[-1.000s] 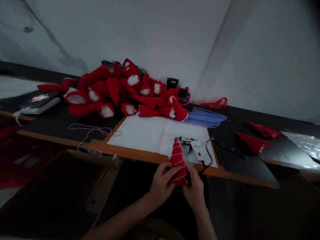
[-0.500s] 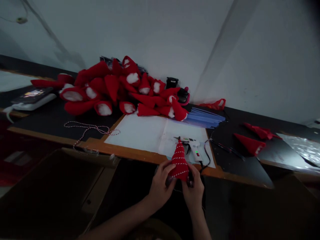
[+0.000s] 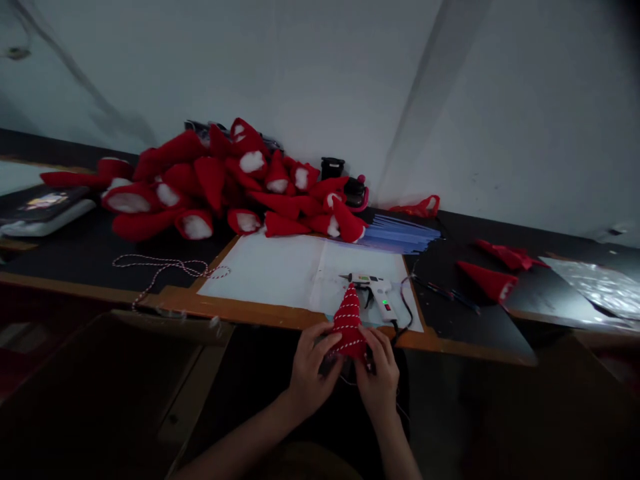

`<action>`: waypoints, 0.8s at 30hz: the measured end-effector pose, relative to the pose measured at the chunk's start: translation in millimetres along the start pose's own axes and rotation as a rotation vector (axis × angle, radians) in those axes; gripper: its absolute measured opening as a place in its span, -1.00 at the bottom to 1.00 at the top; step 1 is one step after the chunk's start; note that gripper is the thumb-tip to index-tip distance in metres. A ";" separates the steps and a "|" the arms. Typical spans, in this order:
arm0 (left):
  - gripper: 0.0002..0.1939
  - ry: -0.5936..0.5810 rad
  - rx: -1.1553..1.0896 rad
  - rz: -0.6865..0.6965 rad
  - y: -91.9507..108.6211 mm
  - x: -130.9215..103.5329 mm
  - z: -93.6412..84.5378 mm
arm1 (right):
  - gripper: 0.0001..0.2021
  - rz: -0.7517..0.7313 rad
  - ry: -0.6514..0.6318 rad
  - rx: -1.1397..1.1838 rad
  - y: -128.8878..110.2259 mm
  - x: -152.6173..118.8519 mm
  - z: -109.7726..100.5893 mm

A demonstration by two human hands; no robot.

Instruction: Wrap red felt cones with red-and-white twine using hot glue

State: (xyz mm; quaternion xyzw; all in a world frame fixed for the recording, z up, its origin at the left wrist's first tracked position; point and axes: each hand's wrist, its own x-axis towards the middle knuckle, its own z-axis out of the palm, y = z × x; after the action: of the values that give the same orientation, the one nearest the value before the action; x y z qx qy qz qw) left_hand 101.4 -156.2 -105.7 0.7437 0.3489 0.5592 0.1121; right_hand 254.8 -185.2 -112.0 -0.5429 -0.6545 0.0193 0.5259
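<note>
A red felt cone, wound with red-and-white twisted cord, points upward between both hands at the table's front edge. My left hand grips its lower left side, with the thumb across the felt. From the right, my right hand closes on the cone's lower edge. Its underside is hidden, and a thin strand hangs below between the hands. Just beyond the cone's tip, a white glue gun with a green light lies on a white sheet.
Stuffed red cones are heaped at the back left. A loose loop of twisted cord lies before them. Blue strips sit behind the sheet, and another red cone lies right. A phone is far left; a cardboard box stands below.
The view has swung slightly right, so the table things sit further left. My right fingers have shifted up over the cone's lower right side; both hands keep hold of it.
</note>
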 end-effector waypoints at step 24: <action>-0.64 -0.097 0.018 0.185 -11.3 10.5 -16.8 | -0.70 0.372 -0.152 -0.396 29.1 85.3 -36.9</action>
State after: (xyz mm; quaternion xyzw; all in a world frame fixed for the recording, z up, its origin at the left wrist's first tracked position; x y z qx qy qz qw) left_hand 83.0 -144.9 -98.2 0.7999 0.2777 0.5274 0.0700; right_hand 313.2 -131.1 -55.9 -0.7429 -0.5721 0.0278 0.3466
